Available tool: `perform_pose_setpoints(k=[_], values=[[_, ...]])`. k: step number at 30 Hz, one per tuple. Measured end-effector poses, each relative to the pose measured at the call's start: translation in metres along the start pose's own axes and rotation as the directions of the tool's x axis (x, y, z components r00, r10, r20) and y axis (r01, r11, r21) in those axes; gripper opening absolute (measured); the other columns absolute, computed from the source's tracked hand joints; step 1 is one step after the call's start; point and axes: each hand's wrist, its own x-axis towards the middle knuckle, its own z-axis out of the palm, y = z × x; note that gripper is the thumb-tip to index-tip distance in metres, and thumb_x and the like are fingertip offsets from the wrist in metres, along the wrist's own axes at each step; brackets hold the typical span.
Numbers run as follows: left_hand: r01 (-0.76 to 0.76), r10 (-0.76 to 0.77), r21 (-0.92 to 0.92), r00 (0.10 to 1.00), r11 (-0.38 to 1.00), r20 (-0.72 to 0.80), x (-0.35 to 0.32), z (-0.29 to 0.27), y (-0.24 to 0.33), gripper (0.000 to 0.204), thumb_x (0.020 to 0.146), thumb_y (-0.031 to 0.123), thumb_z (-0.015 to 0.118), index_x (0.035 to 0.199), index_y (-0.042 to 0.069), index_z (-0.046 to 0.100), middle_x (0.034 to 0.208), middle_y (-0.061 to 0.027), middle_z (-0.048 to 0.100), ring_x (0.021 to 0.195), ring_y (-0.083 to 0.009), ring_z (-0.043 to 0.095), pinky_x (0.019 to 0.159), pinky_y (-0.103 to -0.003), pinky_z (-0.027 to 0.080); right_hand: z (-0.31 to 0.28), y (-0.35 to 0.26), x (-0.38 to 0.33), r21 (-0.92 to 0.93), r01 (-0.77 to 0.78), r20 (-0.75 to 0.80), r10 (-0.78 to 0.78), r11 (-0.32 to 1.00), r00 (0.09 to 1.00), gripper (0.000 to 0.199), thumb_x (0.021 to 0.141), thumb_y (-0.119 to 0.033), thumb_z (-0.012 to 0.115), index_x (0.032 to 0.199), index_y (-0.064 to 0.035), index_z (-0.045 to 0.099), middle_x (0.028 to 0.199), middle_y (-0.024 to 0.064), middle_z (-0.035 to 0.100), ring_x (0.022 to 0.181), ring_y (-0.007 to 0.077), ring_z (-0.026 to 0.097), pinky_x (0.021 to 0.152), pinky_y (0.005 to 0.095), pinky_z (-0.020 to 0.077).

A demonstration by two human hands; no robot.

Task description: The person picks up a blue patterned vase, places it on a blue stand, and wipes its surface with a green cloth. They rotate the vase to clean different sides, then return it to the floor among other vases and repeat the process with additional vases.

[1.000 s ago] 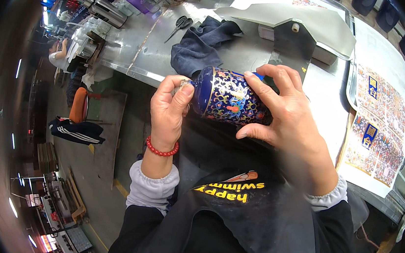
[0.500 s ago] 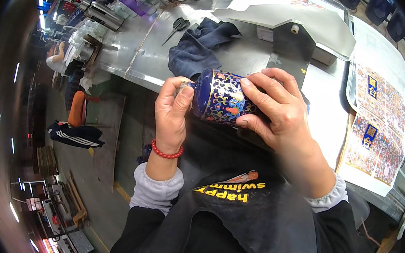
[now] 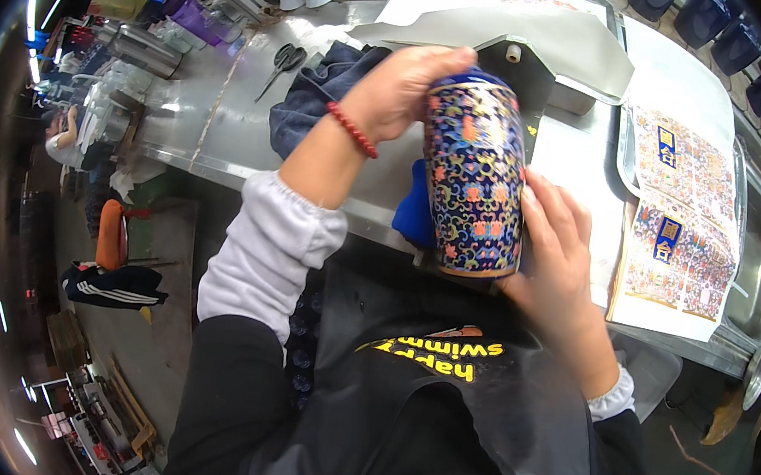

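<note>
We see left hand (image 3: 402,90) grasping top of dark-blue floral-patterned ceramic vase (image 3: 475,173) | right hand (image 3: 557,256) gripping its base | above steel bench (image 3: 198,116)

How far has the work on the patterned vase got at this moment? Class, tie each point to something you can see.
Done: the blue vase looks covered all round with its flowered pattern. In hand: the left hand grips its top and the right hand steadies its lower side above the metal bench. Left: printed pattern sheets lie unused beside it; scissors and a dark cloth lie untouched.
</note>
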Motion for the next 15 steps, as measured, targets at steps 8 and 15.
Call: perform_pose_setpoints(k=[8,15], values=[[0.034,-0.038,-0.135,0.999,0.99,-0.027,0.049,0.021,-0.025,0.059,0.106,0.047,0.044,0.107,-0.009,0.062,0.098,-0.0156,0.071,0.086,-0.0192,0.072,0.078,-0.032,0.061,0.011,-0.005,0.001,-0.065,-0.179,0.001,0.18,0.982,0.984,0.082,0.062,-0.019,0.089,0.131,0.0043,0.051,0.141,0.025,0.049,0.122,0.0429,0.05,0.102,0.0493,0.043],[-0.153,0.153,-0.115,0.988,0.982,-0.011,0.025,0.024,-0.028,0.064,0.107,0.049,0.035,0.127,-0.009,0.053,0.113,-0.0169,0.068,0.104,-0.0206,0.067,0.095,-0.036,0.055,0.018,0.003,-0.002,-0.038,-0.198,0.019,0.199,0.979,0.98,0.088,0.066,-0.032,0.088,0.137,0.0009,0.05,0.144,0.0246,0.046,0.123,0.0411,0.05,0.104,0.0481,0.0422]])
